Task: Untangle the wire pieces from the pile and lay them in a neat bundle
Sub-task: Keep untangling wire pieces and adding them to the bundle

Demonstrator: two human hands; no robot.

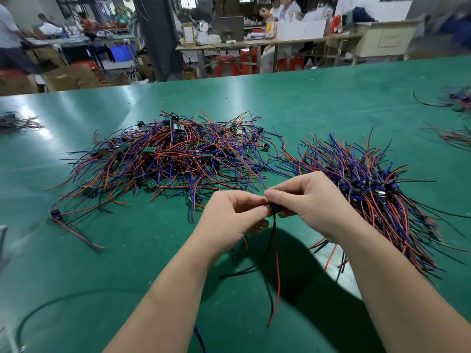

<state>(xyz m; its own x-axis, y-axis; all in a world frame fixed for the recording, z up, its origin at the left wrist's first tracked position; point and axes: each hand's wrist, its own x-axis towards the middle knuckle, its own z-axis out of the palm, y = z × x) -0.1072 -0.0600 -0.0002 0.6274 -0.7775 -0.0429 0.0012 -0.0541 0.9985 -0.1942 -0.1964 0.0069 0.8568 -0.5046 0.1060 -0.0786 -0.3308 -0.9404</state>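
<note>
Both hands meet low over the green table [76, 263] with one wire piece [275, 250] between them. The left hand [229, 215] pinches its small blue connector [274, 207] between thumb and forefinger, and the right hand [313, 202], fingers curled, pinches the same connector from the other side. Its red and black leads hang toward six o'clock. A thin red strand seems to run from the pinch toward eleven o'clock into the pile [173, 159], so I judge the piece may not be quite free. The pile lies at ten o'clock from the hands, a loose tangle of red, blue and black leads with small green boards and dark connectors among them. The bundle [377, 194] lies at two to three o'clock, its leads roughly parallel and its connectors gathered in a band. The piece looks very light and limp, with thin insulated leads that bend easily and are likely to snag on their neighbours. The connector is the one stiff part and the sensible place to hold; pulling on a lead would probably tighten the tangle or strain the joint, so a slow draw that lets the leads slide out seems safest
</note>
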